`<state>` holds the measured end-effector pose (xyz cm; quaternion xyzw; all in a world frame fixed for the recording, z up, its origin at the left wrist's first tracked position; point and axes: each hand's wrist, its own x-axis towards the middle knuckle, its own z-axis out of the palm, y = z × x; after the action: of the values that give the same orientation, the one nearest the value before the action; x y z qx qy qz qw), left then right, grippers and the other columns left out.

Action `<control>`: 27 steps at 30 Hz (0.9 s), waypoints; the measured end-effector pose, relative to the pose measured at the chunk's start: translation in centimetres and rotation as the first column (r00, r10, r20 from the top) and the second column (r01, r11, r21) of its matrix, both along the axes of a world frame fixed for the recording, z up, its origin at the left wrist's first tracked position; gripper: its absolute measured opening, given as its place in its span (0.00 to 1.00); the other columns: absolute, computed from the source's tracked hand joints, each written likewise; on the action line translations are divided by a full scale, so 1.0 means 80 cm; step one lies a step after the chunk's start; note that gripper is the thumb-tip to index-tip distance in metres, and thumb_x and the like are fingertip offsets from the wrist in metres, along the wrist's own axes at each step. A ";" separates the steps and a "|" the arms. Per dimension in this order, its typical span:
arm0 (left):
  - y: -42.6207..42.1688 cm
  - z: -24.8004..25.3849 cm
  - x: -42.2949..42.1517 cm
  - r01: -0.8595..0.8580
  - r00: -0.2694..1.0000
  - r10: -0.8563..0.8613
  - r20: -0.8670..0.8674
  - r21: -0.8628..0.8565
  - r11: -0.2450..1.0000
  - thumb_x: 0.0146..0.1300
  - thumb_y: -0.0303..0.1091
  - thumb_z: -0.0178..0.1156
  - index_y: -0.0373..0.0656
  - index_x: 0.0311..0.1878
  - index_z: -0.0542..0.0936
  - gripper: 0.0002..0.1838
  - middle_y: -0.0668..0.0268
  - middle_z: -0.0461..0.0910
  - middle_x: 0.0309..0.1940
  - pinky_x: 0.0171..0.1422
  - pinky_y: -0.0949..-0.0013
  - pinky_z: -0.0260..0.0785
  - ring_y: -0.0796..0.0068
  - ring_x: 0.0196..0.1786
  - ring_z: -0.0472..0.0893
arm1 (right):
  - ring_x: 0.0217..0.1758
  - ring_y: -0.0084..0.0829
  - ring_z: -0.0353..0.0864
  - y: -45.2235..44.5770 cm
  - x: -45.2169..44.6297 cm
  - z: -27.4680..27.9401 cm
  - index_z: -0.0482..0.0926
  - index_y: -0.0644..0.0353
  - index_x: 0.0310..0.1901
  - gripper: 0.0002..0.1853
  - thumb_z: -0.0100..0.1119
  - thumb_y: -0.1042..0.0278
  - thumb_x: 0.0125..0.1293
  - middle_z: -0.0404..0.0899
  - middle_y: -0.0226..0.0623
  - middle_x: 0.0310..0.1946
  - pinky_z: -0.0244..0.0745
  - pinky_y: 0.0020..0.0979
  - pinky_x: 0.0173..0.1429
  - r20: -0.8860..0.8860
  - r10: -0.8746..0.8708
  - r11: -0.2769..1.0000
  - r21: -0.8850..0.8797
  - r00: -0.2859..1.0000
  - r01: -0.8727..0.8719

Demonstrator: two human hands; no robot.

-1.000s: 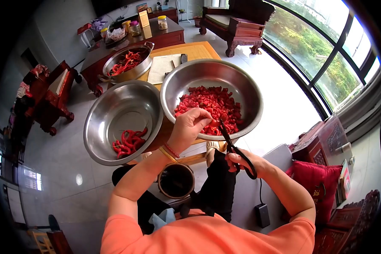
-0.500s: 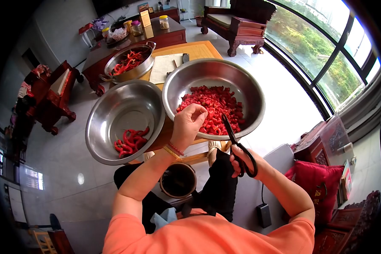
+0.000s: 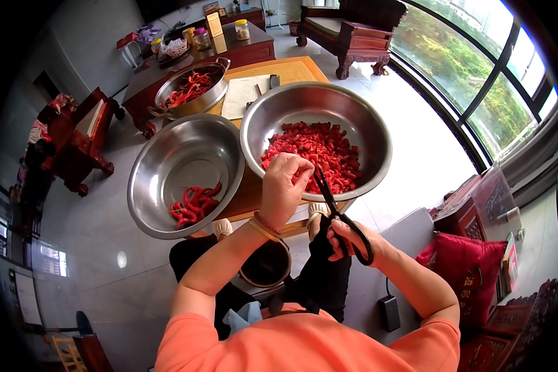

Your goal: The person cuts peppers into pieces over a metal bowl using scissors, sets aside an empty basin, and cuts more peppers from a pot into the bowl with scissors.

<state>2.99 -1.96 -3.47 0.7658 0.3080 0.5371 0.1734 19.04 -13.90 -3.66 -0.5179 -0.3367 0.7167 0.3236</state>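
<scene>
My left hand [image 3: 286, 189] is over the near side of a large steel basin [image 3: 378, 127], thumb and fingers pinched together. What they pinch, if anything, is too small or hidden to name. Black scissors [image 3: 326, 193] are in my right hand [image 3: 347, 239], fingers through the handle loops. Their blades point up and away, with the tips close to my left fingertips. Cut red chili pieces [image 3: 325, 152] heap in the basin beneath. To the left, a second steel basin [image 3: 147, 192] holds several whole red chilies [image 3: 195, 203].
Behind the basins, a steel pot [image 3: 212, 98] holds more red chilies [image 3: 191, 88] beside a pale sheet or board [image 3: 240, 99] on the wooden table [image 3: 301, 69]. A dark bucket [image 3: 266, 265] stands between my legs. A red cushion [image 3: 459, 273] lies at right.
The scissors have moved left and their tips are now closer to my left fingertips. My left hand has shifted slightly right, still pinched. The whole view has shifted slightly.
</scene>
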 end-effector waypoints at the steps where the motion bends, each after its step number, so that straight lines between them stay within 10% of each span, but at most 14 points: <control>1: -0.001 0.000 0.000 0.004 1.000 -0.004 0.001 -0.011 1.000 0.50 0.25 0.63 0.40 0.31 0.77 0.05 0.63 0.73 0.28 0.41 0.65 0.66 0.64 0.36 0.73 | 0.23 0.20 0.68 0.000 0.000 0.000 0.70 0.60 0.32 0.25 0.52 0.40 0.61 0.66 0.29 0.23 0.76 0.26 0.34 0.005 0.000 1.000 -0.001 1.000 0.000; 27: -0.004 -0.006 0.005 0.134 0.988 -0.107 0.110 -0.277 0.951 0.53 0.25 0.62 0.38 0.31 0.78 0.03 0.62 0.73 0.27 0.35 0.70 0.67 0.69 0.31 0.75 | 0.24 0.16 0.66 -0.002 0.001 0.008 0.70 0.59 0.32 0.25 0.51 0.40 0.62 0.65 0.26 0.24 0.77 0.24 0.33 0.002 -0.017 1.000 0.025 1.000 0.017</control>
<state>3.43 -2.25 -3.91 0.7245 0.3259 0.5111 0.3281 19.16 -14.04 -3.02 -0.5173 -0.3415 0.7093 0.3356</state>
